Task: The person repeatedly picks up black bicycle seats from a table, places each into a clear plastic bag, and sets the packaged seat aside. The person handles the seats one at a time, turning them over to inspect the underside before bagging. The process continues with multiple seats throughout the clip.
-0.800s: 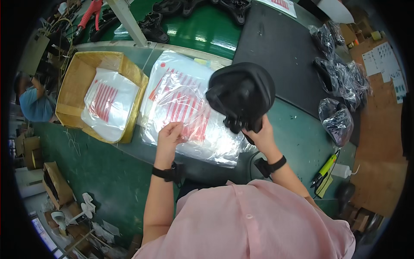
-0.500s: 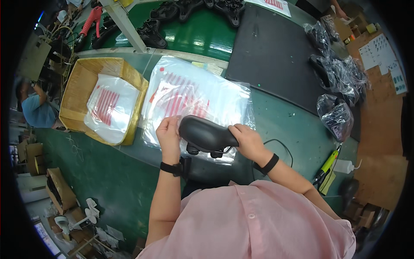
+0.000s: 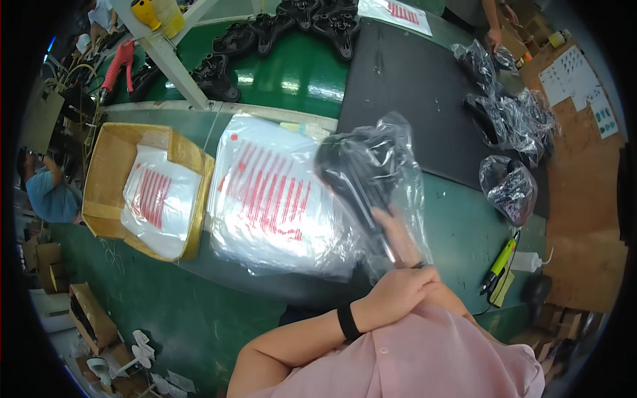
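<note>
A black bicycle saddle (image 3: 346, 174) hangs over the bench inside a clear plastic bag (image 3: 410, 169), its narrow end toward me. My right hand (image 3: 397, 240) reaches into the bag and is closed on that narrow end, blurred and seen through the film. Across my right wrist lies my left hand (image 3: 397, 295), its fingers closed at the bag's mouth; the film under them is mostly hidden. Left of the saddle lies a stack of clear bags with red print (image 3: 265, 192).
A yellow taped box (image 3: 106, 192) holding more printed bags stands at left. Bagged saddles (image 3: 507, 189) line the right side by a black mat (image 3: 398, 86). A green power screwdriver (image 3: 499, 265) and white bottle (image 3: 529, 261) lie at right. Bare saddles (image 3: 215, 78) sit beyond a metal post (image 3: 176, 69).
The saddle was bare, held level between both hands; now a bag encloses it and it points away from me. My left hand has crossed over to my right wrist.
</note>
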A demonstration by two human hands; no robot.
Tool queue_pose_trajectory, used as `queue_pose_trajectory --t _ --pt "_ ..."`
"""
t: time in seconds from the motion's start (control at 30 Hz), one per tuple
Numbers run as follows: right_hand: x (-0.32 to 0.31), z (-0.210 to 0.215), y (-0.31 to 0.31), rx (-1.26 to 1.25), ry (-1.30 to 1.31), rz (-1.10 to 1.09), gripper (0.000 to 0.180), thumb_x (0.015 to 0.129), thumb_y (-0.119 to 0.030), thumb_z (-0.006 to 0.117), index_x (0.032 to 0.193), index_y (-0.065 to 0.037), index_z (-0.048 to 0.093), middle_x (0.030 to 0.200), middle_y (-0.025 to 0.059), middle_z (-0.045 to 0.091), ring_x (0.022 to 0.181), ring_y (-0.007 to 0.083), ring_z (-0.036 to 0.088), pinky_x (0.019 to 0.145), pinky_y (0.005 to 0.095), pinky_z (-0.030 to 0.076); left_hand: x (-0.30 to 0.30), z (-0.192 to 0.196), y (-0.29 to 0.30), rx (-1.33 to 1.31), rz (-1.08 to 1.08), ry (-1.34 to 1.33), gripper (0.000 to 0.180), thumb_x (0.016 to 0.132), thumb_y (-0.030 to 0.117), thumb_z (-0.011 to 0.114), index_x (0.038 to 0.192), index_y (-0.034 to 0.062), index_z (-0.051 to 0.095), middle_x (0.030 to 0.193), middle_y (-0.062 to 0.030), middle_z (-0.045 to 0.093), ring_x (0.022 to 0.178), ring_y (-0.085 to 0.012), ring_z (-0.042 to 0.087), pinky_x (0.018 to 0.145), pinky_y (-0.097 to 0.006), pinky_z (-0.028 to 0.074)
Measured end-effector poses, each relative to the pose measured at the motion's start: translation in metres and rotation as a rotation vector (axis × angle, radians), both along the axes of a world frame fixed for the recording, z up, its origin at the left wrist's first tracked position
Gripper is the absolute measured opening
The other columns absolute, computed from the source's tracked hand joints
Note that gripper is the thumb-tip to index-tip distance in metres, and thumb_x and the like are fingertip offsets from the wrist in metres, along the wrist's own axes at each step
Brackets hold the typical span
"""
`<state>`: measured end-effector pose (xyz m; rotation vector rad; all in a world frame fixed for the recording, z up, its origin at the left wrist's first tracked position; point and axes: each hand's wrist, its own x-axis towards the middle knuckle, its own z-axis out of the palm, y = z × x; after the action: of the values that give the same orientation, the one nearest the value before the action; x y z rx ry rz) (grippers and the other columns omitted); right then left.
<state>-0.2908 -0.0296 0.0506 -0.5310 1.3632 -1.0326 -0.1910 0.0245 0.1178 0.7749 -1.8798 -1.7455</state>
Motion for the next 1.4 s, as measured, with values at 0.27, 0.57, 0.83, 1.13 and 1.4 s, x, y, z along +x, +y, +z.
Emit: queue_pose_trajectory --t 0.27,0.57,0.83,1.13,1.4 --pt "-0.212 -0.031 -0.196 -0.409 -0.386 -0.527 0.036 0.091 -0.022 0.064 0.118 0.000 0.056 0.109 0.0103 0.064 0.105 0.0246 0.060 0.094 0.0339 0.048 0.090 -0.125 -0.054 -0.242 0.351 -0.292 0.042 0.085 0.014 0.065 0.125 0.0074 0.055 0.130 -0.0184 0.053 0.124 -0.0385 0.045 0.104 -0.043 0.037" --pt "-0.022 -0.083 -0.510 -0.398 1.545 0.223 0.077 0.071 -0.047 0.076 0.122 0.006 0.051 0.119 0.0238 0.056 0.118 0.0376 0.051 0.098 0.0436 0.043 0.153 -0.175 -0.080 -0.256 0.128 -0.693 0.062 0.079 0.030 0.071 0.136 0.0217 0.049 0.146 -0.0134 0.037 0.134 -0.0392 0.033 0.106 -0.056 0.028" --pt "0.010 -0.143 -0.568 -0.396 1.654 -0.076 0.061 0.064 -0.036 0.081 0.103 0.004 0.058 0.108 0.0197 0.060 0.109 0.0344 0.053 0.092 0.0465 0.042 0.143 -0.185 -0.073 -0.170 0.136 -0.786 0.061 0.082 0.032 0.065 0.139 0.0249 0.047 0.146 -0.0122 0.039 0.137 -0.0363 0.030 0.108 -0.055 0.024" --pt "-0.016 -0.034 -0.281 0.012 -0.936 0.363 0.080 0.092 -0.060 0.041 0.137 0.006 0.035 0.101 0.0197 0.060 0.062 0.0247 0.062 0.045 0.0298 0.048 0.153 -0.176 -0.082 -0.246 0.279 -0.608 0.060 0.080 0.024 0.070 0.136 0.0146 0.050 0.140 -0.0132 0.046 0.130 -0.0366 0.039 0.106 -0.056 0.028" --pt "-0.030 -0.007 -0.044 0.037 -0.990 0.490 0.092 0.083 -0.057 0.059 0.136 0.012 0.030 0.091 0.0221 0.058 0.051 0.0207 0.060 0.036 0.0229 0.045 0.123 0.005 -0.129 -0.730 0.599 -0.503 0.116 0.060 0.058 0.078 0.146 0.0003 0.027 0.153 -0.0268 0.017 0.139 -0.0480 0.019 0.112 -0.055 0.016"
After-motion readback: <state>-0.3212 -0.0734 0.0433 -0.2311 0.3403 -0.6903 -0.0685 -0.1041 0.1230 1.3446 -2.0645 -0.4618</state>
